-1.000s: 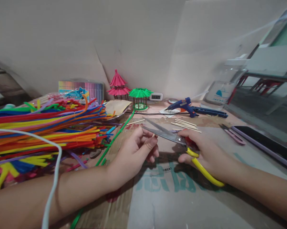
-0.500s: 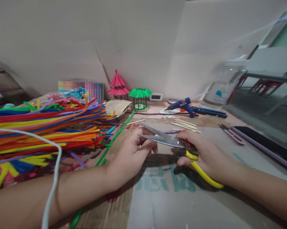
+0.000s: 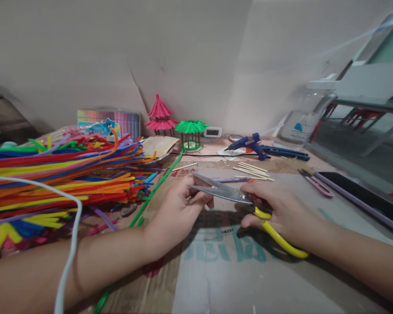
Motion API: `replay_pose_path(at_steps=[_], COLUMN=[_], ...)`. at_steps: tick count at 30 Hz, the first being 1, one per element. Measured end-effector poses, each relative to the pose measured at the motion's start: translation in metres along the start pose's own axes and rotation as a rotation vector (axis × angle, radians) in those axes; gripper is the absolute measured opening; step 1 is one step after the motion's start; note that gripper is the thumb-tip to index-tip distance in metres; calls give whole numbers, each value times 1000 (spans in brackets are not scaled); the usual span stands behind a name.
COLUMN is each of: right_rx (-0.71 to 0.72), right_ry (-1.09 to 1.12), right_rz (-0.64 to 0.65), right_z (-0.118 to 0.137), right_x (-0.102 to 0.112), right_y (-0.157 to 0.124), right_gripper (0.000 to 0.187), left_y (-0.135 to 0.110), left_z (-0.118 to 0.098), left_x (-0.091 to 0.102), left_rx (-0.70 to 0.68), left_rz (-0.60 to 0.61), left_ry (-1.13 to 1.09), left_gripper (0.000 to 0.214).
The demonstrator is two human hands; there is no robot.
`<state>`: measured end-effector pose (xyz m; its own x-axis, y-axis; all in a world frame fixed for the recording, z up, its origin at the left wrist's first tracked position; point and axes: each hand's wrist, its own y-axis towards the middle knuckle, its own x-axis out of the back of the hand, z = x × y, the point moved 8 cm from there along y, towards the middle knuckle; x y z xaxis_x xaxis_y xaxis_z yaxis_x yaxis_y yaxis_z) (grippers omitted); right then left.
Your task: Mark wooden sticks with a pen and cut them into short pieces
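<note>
My right hand (image 3: 281,209) is wrapped round the yellow handles of a pair of scissors (image 3: 229,195). The metal blades point left and stand a little apart, level with the fingers of my left hand (image 3: 183,200). Those left fingers are pinched together right beside the blades. Whatever they grip is hidden behind the blades and fingertips. Beyond both hands lie several thin wooden sticks (image 3: 252,169) and a purple pen-like item (image 3: 229,179). A long green pipe cleaner (image 3: 157,189) runs along the table left of my left hand.
Bundles of coloured pipe cleaners (image 3: 59,170) fill the left side, crossed by a white cable (image 3: 77,226). At the back stand a pink pagoda model (image 3: 160,114), a green-roofed pavilion model (image 3: 191,131) and a glue gun (image 3: 247,145). A phone (image 3: 363,200) lies right.
The scissor blades look slightly closer together than before. Both hands keep nearly the same place, and the whole view has shifted a little.
</note>
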<state>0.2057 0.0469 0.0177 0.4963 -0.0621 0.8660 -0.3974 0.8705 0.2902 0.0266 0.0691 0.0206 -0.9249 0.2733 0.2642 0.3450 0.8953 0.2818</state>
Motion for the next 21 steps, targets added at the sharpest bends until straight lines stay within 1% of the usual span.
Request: replay_pose_path(at_steps=[7, 12, 17, 21], right_rx=[11, -29, -107, -160], right_ry=[-9, -7, 60, 128], right_rz=[-17, -2, -112, -200], right_z=[-2, -5, -13, -21], right_x=[0, -1, 6, 8], right_y=[-2, -2, -1, 0], right_gripper=[40, 38, 42, 41], left_y=[0, 0, -1, -2], left_z=[-2, -7, -3, 0], left_x=[-1, -3, -7, -11], left_rx=[-38, -80, -41, -14], left_rz=[1, 19, 60, 80], left_ry=[52, 5, -123, -202], left_gripper=[16, 16, 17, 19])
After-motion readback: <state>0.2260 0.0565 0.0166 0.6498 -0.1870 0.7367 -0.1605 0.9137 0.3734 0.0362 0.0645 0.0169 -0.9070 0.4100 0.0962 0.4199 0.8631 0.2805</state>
